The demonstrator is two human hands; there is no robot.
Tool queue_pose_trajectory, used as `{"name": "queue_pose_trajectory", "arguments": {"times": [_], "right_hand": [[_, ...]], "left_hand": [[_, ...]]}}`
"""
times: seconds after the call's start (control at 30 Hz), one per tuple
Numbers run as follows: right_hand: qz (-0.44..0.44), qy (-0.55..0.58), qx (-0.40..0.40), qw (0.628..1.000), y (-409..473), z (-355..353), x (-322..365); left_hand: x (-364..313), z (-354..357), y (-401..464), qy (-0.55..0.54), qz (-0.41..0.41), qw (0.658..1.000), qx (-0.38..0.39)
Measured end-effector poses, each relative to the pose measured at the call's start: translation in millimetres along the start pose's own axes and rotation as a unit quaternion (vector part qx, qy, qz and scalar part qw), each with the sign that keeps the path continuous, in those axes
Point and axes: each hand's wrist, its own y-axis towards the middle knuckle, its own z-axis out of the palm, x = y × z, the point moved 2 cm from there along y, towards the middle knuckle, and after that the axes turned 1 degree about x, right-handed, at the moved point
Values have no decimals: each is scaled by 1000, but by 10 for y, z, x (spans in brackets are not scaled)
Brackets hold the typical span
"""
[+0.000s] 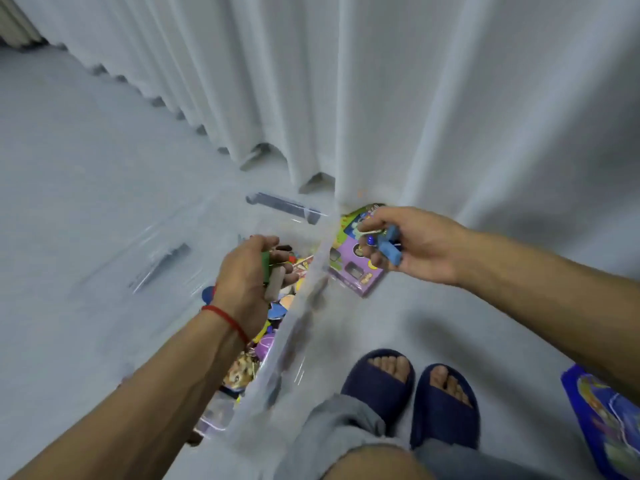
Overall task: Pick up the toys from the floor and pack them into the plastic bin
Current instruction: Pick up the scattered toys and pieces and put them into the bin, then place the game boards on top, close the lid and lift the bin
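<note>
You are in the middle of the packing step, with both hands loaded. Your left hand (pixel 251 271) is over the open plastic bin (pixel 301 306), its grip curled round a green block (pixel 265 266) and a pale grey block (pixel 275 284), so those two pieces are already above the toys lying inside the bin. Your right hand (pixel 412 245) is outside the bin, just past its near wall, above a purple toy box (pixel 353 268) that lies on the floor (pixel 86 185) against the curtain (pixel 381 98). That grip is pinched on a blue block (pixel 389 245) and some smaller pieces I cannot make out through the blur.

The next move, as I judge it, calls for loosening your left fingers so the two blocks fall among the toys in the bin, then carrying your right hand over the clear wall before letting go there too. Clear that rim fully: the wall is see-through and easy to misjudge, and a piece let go too early would land back on the floor.

Work remains after that. The purple toy box is still on the floor beside the bin, and a blue toy pack (pixel 604 420) lies on the floor to your right, near your slippers (pixel 408 400).
</note>
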Motion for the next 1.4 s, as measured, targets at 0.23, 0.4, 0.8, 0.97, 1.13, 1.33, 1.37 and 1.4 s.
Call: {"name": "queue_pose_trajectory", "arguments": {"times": [0.23,0.4,0.8,0.97,1.13,1.33,1.37,1.4], "right_hand": [[-36,-218,33,975,408,1442,67],[-192,-366,-224,882,783,794,-153],[3,-651,-250,717,2132,-630,-1590],[-26,-565,-350,747,1972,-844,-1748],[-73,-511,-342,785,1254,-1203,-1738],[-141,-503,-320,791,260,-1129,-1309],[-159,-491,-322,794,124,-1075,-1220],[-178,-482,-327,793,-12,-998,-1139]], "left_hand": [[-394,-583,92,303,99,945,-69],[128,-240,301,548,241,801,-6],[1010,-120,871,591,215,776,49],[988,-118,900,599,221,769,37],[978,-103,912,616,258,744,9],[852,-13,681,689,279,668,-13],[826,5,603,690,283,666,-11],[806,41,512,676,296,674,0]]}}
